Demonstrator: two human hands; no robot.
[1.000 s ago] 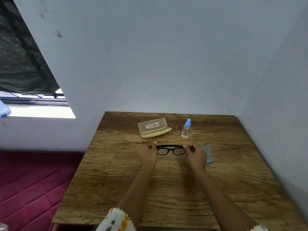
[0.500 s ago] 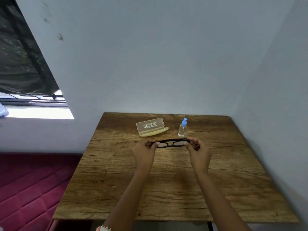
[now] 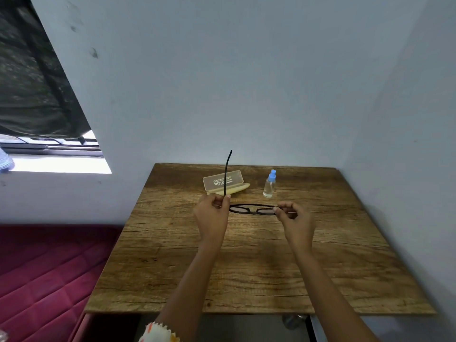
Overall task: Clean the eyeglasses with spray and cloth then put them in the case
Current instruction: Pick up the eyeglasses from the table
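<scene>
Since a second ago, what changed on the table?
The left hand and right hand lifted the eyeglasses off the table. One temple arm swung open and now points up from the left hand; the right hand still pinches the other end. The case and spray bottle stayed put.

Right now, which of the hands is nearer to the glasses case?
Left. The left hand is just in front of the case; the right hand is farther right, holding the other end of the eyeglasses.
</scene>
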